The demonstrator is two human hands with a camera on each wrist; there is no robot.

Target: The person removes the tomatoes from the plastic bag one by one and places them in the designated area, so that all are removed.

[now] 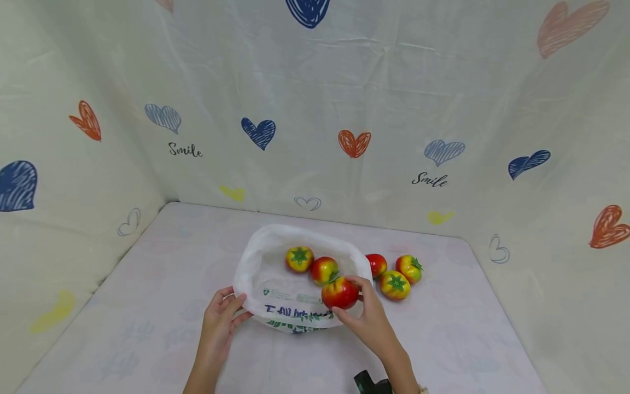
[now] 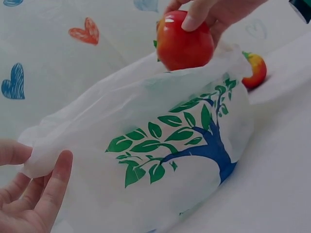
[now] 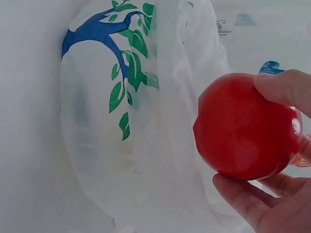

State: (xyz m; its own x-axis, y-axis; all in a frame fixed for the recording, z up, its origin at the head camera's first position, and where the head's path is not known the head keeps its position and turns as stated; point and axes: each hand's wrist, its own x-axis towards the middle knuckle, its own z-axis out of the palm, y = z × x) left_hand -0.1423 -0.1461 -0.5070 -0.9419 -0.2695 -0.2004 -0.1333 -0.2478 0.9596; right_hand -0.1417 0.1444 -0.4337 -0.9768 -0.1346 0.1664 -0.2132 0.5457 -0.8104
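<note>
- While my right hand (image 1: 366, 316) holds a red tomato-like fruit (image 1: 339, 294) between the thumb and the fingers, this fruit is above the mouth of the white bag (image 1: 248, 265), near its right side.
- My left hand (image 1: 222, 316) pinches the rim at the left, which, I suppose, helps the mouth to stay wide.
- I judge that the step in hand is to put the fruits into the bag; the next move seems to call for lowering this one past the rim, then loosening the fingers.
- It looks round and glossy, almost all red, with some green at one edge.
- Inside the bag lie a yellow-green fruit (image 1: 298, 260) and a redder fruit (image 1: 322, 270), close together; whether they touch, I cannot tell.
- Outside, just right of the bag, three others are on the table (image 1: 147, 323): a yellow fruit (image 1: 394, 285), a red-and-yellow fruit (image 1: 407, 268) and a partly hidden fruit (image 1: 376, 265).
</note>
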